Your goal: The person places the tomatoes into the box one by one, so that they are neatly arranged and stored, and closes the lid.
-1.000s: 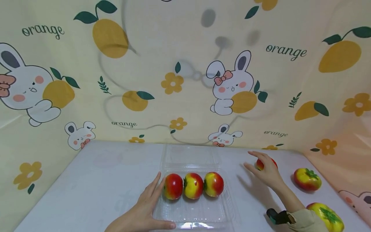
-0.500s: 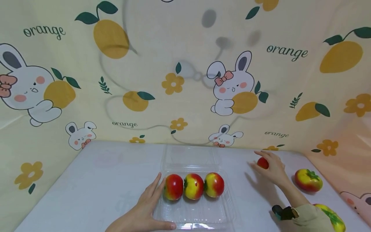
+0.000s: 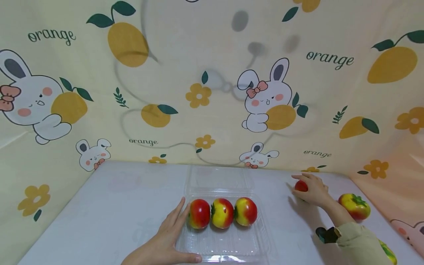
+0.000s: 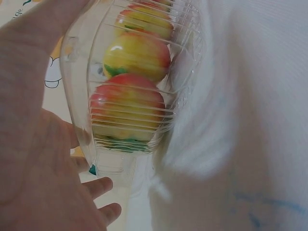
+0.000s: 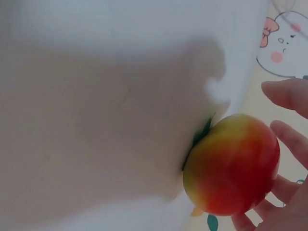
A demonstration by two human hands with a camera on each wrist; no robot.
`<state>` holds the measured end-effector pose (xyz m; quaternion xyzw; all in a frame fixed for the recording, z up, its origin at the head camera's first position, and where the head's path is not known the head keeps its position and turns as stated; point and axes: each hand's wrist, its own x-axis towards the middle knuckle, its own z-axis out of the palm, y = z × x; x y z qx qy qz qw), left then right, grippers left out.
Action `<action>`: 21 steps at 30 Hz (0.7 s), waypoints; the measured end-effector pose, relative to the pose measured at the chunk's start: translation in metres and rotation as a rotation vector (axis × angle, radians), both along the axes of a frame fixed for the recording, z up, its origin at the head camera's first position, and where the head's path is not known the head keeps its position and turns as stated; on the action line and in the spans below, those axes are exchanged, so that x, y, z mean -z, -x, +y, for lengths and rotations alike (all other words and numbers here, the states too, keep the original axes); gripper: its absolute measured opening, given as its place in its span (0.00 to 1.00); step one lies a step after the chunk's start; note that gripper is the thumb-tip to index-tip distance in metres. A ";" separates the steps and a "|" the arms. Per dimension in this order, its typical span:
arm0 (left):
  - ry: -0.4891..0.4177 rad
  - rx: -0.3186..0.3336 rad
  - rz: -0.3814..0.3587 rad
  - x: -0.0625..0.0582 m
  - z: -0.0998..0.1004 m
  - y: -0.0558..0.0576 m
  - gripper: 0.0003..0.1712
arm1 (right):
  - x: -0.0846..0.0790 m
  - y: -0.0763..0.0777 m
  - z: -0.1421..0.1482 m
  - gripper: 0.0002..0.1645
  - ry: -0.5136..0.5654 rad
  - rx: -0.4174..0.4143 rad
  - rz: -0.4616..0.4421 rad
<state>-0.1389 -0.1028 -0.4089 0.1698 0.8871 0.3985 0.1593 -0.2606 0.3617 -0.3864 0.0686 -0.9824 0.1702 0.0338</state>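
Observation:
A clear plastic clamshell box [image 3: 218,244] lies with its lid folded back. Three red-and-yellow persimmons stand in a row inside: a left one [image 3: 199,214], a middle one [image 3: 222,213] and a right one [image 3: 246,211]. My left hand [image 3: 165,233] rests against the box's left side, fingers straight and thumb along the front edge. At the back right, my right hand [image 3: 314,190] surrounds another persimmon [image 5: 233,166] that sits leaf-side down. In the right wrist view, its upper two digits stand apart from the fruit, while the lower fingers [image 5: 284,187] lie close behind it.
Right of my right hand lies another persimmon [image 3: 353,207], leaf up. One more persimmon [image 3: 387,252] is partly hidden by my right sleeve [image 3: 357,243]. A patterned cloth backdrop [image 3: 218,117] borders the white table [image 3: 99,209] at the back and sides.
My right hand has shifted right, with its fingers coming closer around the persimmon at the back. The left hand and the box have stayed put.

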 end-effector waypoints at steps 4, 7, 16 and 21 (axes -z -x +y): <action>-0.005 -0.019 -0.017 0.000 0.000 0.000 0.70 | -0.003 0.002 0.003 0.33 -0.024 0.004 -0.048; -0.004 -0.026 -0.020 0.000 0.000 0.000 0.70 | -0.004 0.005 0.005 0.31 -0.045 0.002 -0.062; -0.008 -0.032 -0.015 -0.001 0.001 0.000 0.71 | -0.004 0.008 0.008 0.32 -0.062 -0.014 -0.099; -0.006 -0.041 -0.028 -0.002 0.002 0.000 0.71 | -0.004 0.009 0.009 0.32 -0.061 -0.017 -0.116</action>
